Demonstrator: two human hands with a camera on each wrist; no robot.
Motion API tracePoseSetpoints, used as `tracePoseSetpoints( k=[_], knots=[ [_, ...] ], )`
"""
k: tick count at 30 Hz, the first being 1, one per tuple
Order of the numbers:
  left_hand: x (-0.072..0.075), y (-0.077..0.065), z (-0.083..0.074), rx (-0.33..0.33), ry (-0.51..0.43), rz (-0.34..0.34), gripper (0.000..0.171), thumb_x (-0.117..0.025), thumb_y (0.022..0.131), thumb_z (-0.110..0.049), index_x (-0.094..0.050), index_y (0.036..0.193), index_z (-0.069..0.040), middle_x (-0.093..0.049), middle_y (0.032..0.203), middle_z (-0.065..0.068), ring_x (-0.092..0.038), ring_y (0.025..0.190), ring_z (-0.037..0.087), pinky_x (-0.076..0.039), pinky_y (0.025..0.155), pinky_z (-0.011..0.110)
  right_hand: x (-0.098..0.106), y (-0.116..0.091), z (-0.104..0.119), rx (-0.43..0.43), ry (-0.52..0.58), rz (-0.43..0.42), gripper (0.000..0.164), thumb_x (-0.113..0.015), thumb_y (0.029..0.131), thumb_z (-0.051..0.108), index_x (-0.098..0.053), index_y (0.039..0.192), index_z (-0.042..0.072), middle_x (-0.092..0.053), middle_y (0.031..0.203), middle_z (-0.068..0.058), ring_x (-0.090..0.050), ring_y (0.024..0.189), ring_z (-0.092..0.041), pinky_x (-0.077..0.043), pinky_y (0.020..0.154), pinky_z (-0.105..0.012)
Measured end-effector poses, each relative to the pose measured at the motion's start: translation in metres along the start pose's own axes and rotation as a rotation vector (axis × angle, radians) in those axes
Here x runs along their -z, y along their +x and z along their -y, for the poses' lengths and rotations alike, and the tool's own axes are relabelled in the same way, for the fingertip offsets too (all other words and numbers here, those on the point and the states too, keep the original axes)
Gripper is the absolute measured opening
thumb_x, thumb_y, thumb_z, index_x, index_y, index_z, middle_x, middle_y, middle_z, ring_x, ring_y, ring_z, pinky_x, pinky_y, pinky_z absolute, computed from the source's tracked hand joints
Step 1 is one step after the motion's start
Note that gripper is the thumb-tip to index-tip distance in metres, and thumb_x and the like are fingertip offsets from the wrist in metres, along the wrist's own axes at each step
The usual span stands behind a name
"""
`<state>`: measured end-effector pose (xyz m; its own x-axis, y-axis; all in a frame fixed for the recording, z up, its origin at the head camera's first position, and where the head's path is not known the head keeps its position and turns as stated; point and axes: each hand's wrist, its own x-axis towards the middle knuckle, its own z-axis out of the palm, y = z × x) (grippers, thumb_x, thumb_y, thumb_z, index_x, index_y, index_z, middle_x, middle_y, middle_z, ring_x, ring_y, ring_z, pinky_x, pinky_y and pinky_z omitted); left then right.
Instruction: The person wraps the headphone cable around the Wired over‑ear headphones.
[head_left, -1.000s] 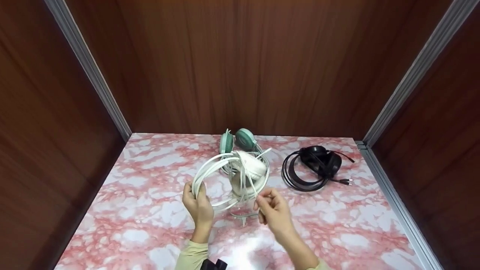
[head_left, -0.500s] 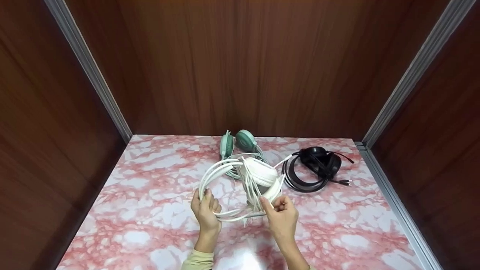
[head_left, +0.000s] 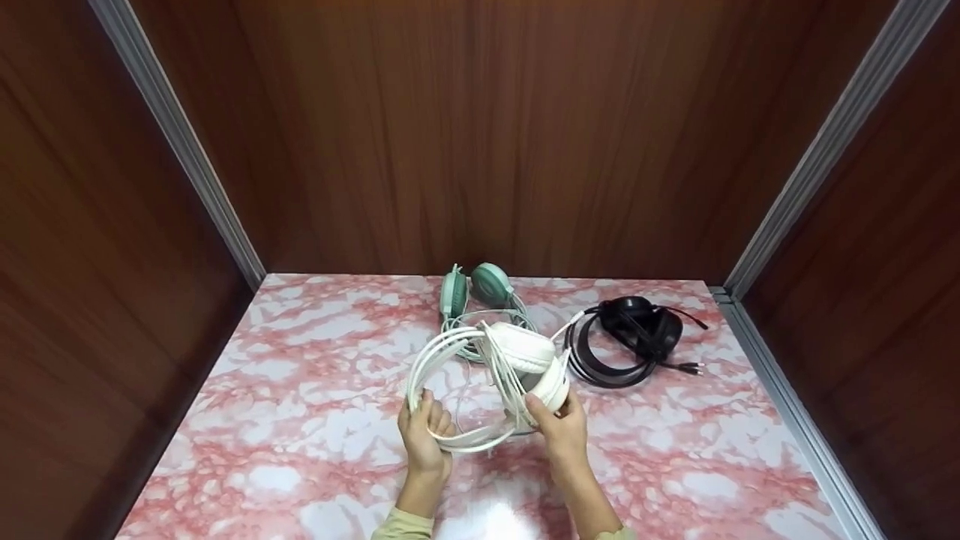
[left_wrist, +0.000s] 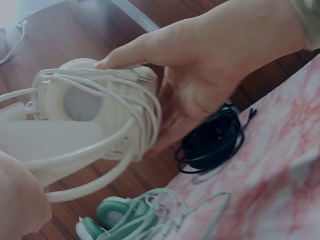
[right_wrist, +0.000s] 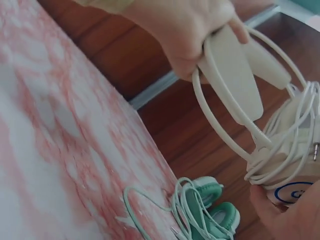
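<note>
White headphones [head_left: 523, 349] are held up over the table, their thin white cable wound round the ear cups. My left hand [head_left: 427, 442] grips the headband, with fingers curled round it, as the right wrist view also shows. At the ear cups, my right hand [head_left: 564, 431] holds the lower cup and wound cable between thumb and fingers. A metal plug [right_wrist: 316, 151] lies against the cable turns in the right wrist view. One white cable end [head_left: 576, 319] sticks out to the upper right.
Green headphones [head_left: 491, 286] with a bundled cable lie behind the white pair. Black headphones [head_left: 641, 326] with coiled cable lie at the right. Brown wood-grain panels [head_left: 480, 135] with grey metal corner strips [head_left: 825, 157] enclose the pink-and-white marbled tabletop [head_left: 300, 420].
My right hand has gone from the loose cable to a grip on the ear cup. Both hands and the white headphones have shifted right and a little nearer. The other headphones stay put.
</note>
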<state>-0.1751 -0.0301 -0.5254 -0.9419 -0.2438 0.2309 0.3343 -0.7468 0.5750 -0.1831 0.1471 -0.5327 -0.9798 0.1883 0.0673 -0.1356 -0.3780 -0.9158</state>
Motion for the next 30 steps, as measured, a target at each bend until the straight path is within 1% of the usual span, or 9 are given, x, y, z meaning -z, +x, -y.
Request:
tracePoseSetpoints(
  k=[5,10,13,16,18,21,25,28,30],
  knots=[
    [0.011,-0.004,0.004,0.084,-0.064,0.025,0.028,-0.032,0.103,-0.008,-0.038,0.076,-0.013,-0.018,0.056,0.001,-0.023,0.046,0.006,-0.022,0.043,0.017,0.0,0.006,-0.003,-0.057,0.1,0.037,0.063,-0.064,0.086,0.001,-0.026,0.137,0.0,-0.054,0.116,-0.013,-0.063,0.093,-0.021,-0.054,0.079,-0.039],
    [0.026,-0.009,0.005,0.184,0.076,0.033,0.025,-0.041,0.099,-0.006,-0.041,0.074,-0.01,-0.033,0.057,-0.002,-0.036,0.049,0.008,-0.034,0.048,0.019,0.004,0.012,-0.007,-0.088,0.089,0.014,0.059,-0.063,0.084,-0.002,-0.028,0.131,0.001,-0.055,0.113,-0.012,-0.062,0.092,-0.021,-0.055,0.078,-0.04],
    [0.037,-0.009,-0.003,0.292,0.191,0.031,0.027,-0.047,0.098,-0.008,-0.046,0.071,-0.008,-0.048,0.059,0.001,-0.051,0.054,0.011,-0.045,0.055,0.022,0.007,0.014,-0.005,-0.097,0.003,0.02,0.063,-0.068,0.082,-0.001,-0.029,0.132,0.0,-0.054,0.114,-0.016,-0.063,0.091,-0.021,-0.056,0.076,-0.04],
    [0.045,-0.002,-0.016,0.397,0.278,0.004,0.016,-0.051,0.096,-0.007,-0.05,0.08,-0.005,-0.055,0.066,0.004,-0.06,0.059,0.014,-0.052,0.059,0.025,0.009,0.015,-0.002,-0.105,-0.127,0.06,0.069,-0.073,0.08,0.001,-0.031,0.135,-0.001,-0.052,0.118,-0.02,-0.062,0.093,-0.023,-0.055,0.078,-0.039],
    [0.049,0.002,-0.024,0.455,0.346,-0.002,0.011,-0.056,0.094,-0.007,-0.049,0.086,-0.005,-0.053,0.068,0.004,-0.056,0.057,0.012,-0.051,0.055,0.025,0.009,0.015,-0.001,-0.106,-0.23,0.104,0.072,-0.076,0.079,0.004,-0.032,0.136,-0.002,-0.051,0.121,-0.021,-0.059,0.097,-0.023,-0.054,0.081,-0.035],
    [0.053,0.008,-0.031,0.517,0.402,0.025,0.019,-0.058,0.094,-0.01,-0.043,0.083,-0.008,-0.039,0.062,-0.003,-0.04,0.048,0.005,-0.04,0.046,0.018,0.006,0.015,-0.002,-0.111,-0.342,0.168,0.074,-0.079,0.078,0.008,-0.035,0.135,-0.004,-0.049,0.125,-0.021,-0.055,0.103,-0.023,-0.05,0.086,-0.031],
    [0.059,0.01,-0.035,0.532,0.302,0.075,0.026,-0.054,0.098,-0.013,-0.038,0.079,-0.01,-0.024,0.058,-0.007,-0.022,0.046,0.004,-0.025,0.04,0.014,0.001,0.021,-0.006,-0.174,-0.342,0.24,0.07,-0.077,0.081,0.013,-0.034,0.135,-0.003,-0.05,0.123,-0.02,-0.056,0.099,-0.021,-0.051,0.082,-0.032],
    [0.065,0.009,-0.037,0.502,0.216,0.109,0.025,-0.048,0.102,-0.015,-0.036,0.081,-0.01,-0.023,0.057,-0.007,-0.022,0.045,0.003,-0.026,0.038,0.014,0.0,0.028,-0.01,-0.223,-0.315,0.297,0.067,-0.073,0.086,0.018,-0.032,0.135,-0.002,-0.05,0.126,-0.021,-0.058,0.097,-0.021,-0.051,0.079,-0.037],
    [0.069,0.009,-0.04,0.482,0.176,0.121,0.024,-0.045,0.103,-0.015,-0.035,0.081,-0.011,-0.023,0.057,-0.007,-0.022,0.044,0.003,-0.026,0.038,0.014,0.002,0.03,-0.013,-0.234,-0.297,0.34,0.066,-0.069,0.089,0.022,-0.03,0.136,-0.002,-0.048,0.132,-0.023,-0.057,0.103,-0.022,-0.049,0.085,-0.042]
  ],
)
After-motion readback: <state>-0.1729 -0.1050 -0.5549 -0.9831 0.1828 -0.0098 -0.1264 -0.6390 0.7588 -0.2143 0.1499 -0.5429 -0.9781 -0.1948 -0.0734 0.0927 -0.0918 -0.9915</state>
